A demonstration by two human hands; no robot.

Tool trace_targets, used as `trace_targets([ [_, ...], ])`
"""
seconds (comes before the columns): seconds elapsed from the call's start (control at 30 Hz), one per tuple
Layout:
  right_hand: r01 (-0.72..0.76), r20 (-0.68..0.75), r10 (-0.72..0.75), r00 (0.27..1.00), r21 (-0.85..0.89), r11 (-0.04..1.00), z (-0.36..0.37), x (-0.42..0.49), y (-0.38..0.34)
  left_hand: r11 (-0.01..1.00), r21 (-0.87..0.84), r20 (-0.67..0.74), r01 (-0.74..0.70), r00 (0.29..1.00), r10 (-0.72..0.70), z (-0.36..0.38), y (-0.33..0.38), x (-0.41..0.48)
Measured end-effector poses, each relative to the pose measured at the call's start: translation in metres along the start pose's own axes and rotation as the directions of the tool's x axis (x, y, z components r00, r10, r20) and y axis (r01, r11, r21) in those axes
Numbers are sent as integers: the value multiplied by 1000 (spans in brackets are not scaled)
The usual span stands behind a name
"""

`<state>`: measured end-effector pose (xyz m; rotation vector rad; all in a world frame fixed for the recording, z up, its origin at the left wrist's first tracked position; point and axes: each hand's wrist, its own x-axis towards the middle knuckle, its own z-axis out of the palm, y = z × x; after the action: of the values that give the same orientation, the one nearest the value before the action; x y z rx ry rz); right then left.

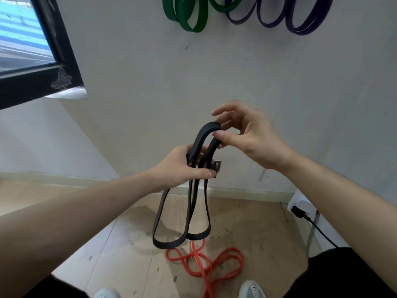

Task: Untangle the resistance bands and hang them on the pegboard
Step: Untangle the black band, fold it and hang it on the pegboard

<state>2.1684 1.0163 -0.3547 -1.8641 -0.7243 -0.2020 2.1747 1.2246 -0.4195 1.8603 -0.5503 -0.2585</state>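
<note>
Pinching the top bend of the black band between thumb and fingers, our right hand holds it raised; just below and to the left, our left hand curls round the gathered strands, thumb laid across the front; beneath that grasp the band hangs down in two long loops; under the loops a tangled orange band lies on the wooden floor, reaching back between our shoes; well above both hands, green bands and purple bands hang side by side against the white wall; far up to the left stands a dark window frame.
</note>
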Motion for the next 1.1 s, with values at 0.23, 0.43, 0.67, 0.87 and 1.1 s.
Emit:
trace_targets([
  [0.23, -52, -110, 86, 990, 281, 958, -13, 2, 9, 997, 52, -61, 51, 997, -47, 0, -11, 5],
  [0.43, -326, -11, 331, 944, 147, 934, -46, -6, 40, 999, 45, -121, 22, 993, -17, -20, -10, 8],
  [0.67, -229, 157, 336, 929, -469, 853, -31, -4, 25, 960, 272, -26, -67, 997, 77, -19, 1, 9],
  [0.87, -89, 248, 309, 918, -631, 770, 12, -2, 31, 941, 325, -15, -89, 995, 99, -16, 6, 8],
  [1.1, -202, 166, 301, 939, -443, 873, 7, 0, 22, 970, 238, -99, -38, 993, 63, -13, 5, 4],
])
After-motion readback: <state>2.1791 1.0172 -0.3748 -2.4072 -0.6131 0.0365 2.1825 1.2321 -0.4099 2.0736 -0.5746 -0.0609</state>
